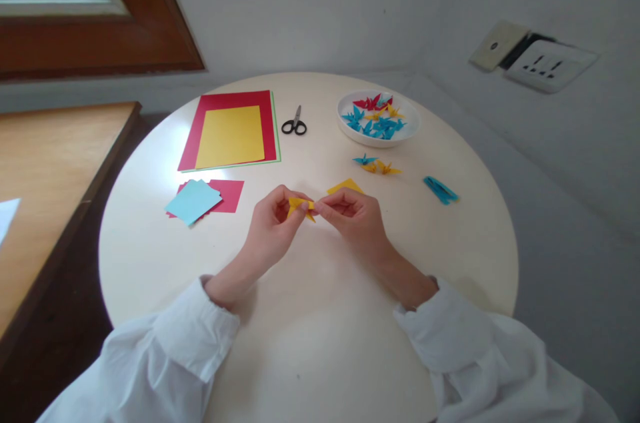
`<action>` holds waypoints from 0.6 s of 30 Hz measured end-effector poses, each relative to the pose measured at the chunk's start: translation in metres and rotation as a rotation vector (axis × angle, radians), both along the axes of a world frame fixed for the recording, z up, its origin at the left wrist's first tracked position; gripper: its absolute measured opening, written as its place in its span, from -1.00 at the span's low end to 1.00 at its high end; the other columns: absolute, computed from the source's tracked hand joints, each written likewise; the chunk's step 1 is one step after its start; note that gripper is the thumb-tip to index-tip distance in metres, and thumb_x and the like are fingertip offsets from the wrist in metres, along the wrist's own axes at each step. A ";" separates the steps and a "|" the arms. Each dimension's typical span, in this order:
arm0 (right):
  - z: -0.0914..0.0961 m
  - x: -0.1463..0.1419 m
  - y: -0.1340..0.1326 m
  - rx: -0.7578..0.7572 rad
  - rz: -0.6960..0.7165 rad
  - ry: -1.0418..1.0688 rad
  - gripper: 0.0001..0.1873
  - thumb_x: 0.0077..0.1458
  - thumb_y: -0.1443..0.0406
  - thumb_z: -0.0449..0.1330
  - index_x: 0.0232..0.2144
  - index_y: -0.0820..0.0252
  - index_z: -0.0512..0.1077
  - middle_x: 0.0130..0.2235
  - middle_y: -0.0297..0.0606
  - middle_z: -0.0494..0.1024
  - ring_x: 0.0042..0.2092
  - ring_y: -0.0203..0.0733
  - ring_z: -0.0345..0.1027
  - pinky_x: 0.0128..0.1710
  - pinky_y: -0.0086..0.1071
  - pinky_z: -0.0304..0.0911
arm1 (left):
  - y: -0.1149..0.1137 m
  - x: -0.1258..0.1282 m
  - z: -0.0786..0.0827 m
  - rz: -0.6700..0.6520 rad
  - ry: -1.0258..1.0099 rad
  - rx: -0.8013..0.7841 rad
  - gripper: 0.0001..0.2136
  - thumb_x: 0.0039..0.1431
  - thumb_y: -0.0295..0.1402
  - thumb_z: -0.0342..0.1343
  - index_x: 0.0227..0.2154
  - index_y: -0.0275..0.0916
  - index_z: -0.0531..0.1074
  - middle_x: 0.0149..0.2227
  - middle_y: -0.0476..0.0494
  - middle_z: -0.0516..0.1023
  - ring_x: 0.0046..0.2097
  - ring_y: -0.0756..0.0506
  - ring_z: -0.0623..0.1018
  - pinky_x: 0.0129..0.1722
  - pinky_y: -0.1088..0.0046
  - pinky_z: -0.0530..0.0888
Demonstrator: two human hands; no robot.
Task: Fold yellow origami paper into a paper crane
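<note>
Both hands meet over the middle of a round cream table (310, 343). My left hand (273, 226) and my right hand (353, 216) pinch a small folded yellow paper piece (301, 205) between their fingertips, just above the tabletop. A yellow paper square (345, 185) lies flat right behind my right hand. White sleeves cover both forearms.
Large red and yellow sheets (230, 133) lie at the back left, smaller light blue and red squares (200, 199) in front of them. Black scissors (295, 124) sit at the back. A white bowl (379, 118) holds several paper cranes; loose cranes (377, 165) and a blue folded piece (440, 190) lie nearby.
</note>
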State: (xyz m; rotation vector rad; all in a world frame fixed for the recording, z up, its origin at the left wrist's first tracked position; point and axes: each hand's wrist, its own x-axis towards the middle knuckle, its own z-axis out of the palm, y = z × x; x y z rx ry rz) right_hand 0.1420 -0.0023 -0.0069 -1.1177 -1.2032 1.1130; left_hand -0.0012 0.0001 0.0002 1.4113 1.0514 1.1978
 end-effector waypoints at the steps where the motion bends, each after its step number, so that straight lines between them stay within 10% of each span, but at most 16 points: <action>1: 0.000 0.000 0.000 0.002 -0.002 -0.004 -0.82 -0.20 0.23 0.33 -0.61 0.19 0.43 -0.53 -0.34 0.53 -0.45 -0.27 0.43 -0.40 -0.36 0.38 | 0.000 0.000 0.000 0.001 -0.001 0.002 -0.85 0.02 -0.32 0.17 -0.52 -0.24 0.33 -0.44 -0.08 0.49 -0.38 -0.03 0.48 -0.36 0.40 0.43; 18: 0.001 -0.001 -0.001 0.004 -0.005 -0.008 -0.77 -0.23 0.18 0.35 -0.62 0.19 0.43 -0.55 -0.34 0.53 -0.46 -0.27 0.42 -0.43 -0.37 0.37 | -0.001 0.001 0.001 0.007 -0.035 0.010 -0.84 0.02 -0.35 0.17 -0.53 -0.24 0.30 -0.42 -0.09 0.52 -0.39 -0.02 0.51 -0.39 0.43 0.44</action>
